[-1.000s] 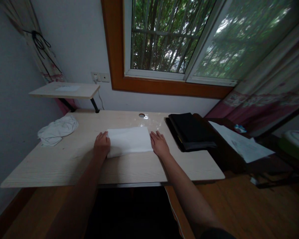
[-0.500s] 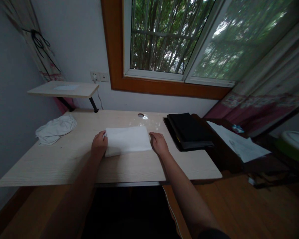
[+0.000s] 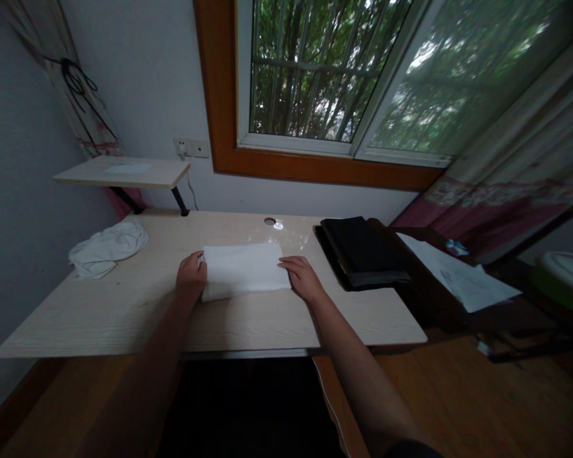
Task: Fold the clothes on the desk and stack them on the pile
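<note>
A folded white cloth [image 3: 246, 270] lies on the surface [image 3: 253, 327], left hand [image 3: 190, 277] at one end, right hand [image 3: 304, 278] on the other, and I can't tell if either grip is closed.

White cloth [image 3: 243, 272] on desk [image 3: 100, 321], between left grip [image 3: 190, 273] and right grip [image 3: 305, 277]

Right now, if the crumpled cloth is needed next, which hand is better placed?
Probably the left hand: it is nearer the crumpled cloth, at one edge of the folded white cloth; the right hand is opposite.
</note>
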The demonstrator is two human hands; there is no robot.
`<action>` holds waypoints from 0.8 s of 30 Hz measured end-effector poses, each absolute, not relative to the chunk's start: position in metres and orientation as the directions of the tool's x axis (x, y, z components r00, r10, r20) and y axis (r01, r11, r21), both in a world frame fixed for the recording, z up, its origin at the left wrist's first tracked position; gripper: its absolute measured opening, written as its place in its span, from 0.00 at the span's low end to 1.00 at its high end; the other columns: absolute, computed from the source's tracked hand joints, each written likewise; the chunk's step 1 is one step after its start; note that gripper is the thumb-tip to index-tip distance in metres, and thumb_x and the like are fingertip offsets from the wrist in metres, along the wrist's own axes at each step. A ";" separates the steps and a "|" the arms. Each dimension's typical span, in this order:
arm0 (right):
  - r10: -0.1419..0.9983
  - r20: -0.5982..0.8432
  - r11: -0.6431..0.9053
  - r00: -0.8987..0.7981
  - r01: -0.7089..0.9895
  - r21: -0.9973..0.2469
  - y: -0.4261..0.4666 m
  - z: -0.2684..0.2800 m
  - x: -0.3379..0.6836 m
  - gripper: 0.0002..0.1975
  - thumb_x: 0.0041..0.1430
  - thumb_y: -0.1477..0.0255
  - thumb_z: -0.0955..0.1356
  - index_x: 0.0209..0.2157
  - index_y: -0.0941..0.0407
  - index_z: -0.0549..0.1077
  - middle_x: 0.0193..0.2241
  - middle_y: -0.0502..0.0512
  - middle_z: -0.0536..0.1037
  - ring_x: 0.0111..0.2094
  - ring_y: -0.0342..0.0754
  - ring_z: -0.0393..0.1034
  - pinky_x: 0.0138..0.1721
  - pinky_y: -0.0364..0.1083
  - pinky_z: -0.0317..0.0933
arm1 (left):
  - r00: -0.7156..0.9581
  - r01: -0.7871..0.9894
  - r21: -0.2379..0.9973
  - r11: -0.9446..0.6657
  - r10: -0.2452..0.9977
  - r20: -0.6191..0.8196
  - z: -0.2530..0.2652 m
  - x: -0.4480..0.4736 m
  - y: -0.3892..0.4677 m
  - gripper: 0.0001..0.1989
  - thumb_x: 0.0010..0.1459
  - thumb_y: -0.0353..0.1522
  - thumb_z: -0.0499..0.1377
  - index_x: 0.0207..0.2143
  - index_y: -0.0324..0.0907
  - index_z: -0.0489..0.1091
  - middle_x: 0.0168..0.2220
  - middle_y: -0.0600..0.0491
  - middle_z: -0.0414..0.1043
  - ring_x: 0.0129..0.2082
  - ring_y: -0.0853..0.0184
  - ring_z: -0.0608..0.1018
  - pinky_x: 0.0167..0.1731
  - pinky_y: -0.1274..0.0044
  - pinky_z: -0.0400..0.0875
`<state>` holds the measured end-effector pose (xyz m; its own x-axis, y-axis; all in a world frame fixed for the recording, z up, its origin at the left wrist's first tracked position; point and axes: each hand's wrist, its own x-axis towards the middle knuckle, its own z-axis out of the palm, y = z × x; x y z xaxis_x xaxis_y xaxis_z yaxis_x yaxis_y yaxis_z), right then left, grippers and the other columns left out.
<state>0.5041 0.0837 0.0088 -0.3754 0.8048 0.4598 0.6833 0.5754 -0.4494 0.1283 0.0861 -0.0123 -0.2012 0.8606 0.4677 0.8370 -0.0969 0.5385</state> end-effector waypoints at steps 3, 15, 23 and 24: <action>0.799 0.472 0.585 -0.372 0.662 -0.469 0.085 0.007 0.504 0.21 0.67 0.78 0.60 0.49 0.50 0.81 0.53 0.53 0.80 0.56 0.51 0.69 0.61 0.55 0.62 | -0.175 0.838 0.523 -0.153 0.834 0.523 -0.006 0.131 0.082 0.20 0.61 0.32 0.50 0.51 0.39 0.73 0.54 0.42 0.76 0.57 0.56 0.75 0.64 0.61 0.64; 0.830 0.396 0.527 -0.394 0.787 -0.322 0.084 0.005 0.502 0.23 0.65 0.82 0.63 0.55 0.47 0.79 0.57 0.53 0.77 0.58 0.52 0.66 0.61 0.54 0.62 | 0.389 0.735 0.337 -0.588 0.773 0.502 0.019 0.138 0.052 0.13 0.63 0.44 0.60 0.44 0.49 0.78 0.47 0.51 0.81 0.61 0.56 0.72 0.63 0.58 0.64; 0.854 0.355 0.480 -0.380 0.838 -0.258 0.079 0.010 0.498 0.23 0.65 0.80 0.65 0.56 0.44 0.78 0.60 0.55 0.72 0.59 0.55 0.64 0.59 0.56 0.62 | 0.554 0.725 0.247 -0.643 0.757 0.345 0.021 0.142 0.040 0.26 0.59 0.51 0.63 0.57 0.53 0.73 0.56 0.49 0.75 0.65 0.52 0.68 0.68 0.55 0.56; 0.855 0.359 0.473 -0.374 0.845 -0.248 0.078 0.011 0.497 0.23 0.66 0.80 0.65 0.55 0.44 0.78 0.60 0.55 0.72 0.59 0.55 0.63 0.59 0.56 0.62 | 0.530 0.745 0.229 -0.627 0.764 0.369 0.019 0.142 0.041 0.25 0.59 0.50 0.63 0.57 0.54 0.73 0.57 0.49 0.75 0.64 0.52 0.68 0.68 0.55 0.56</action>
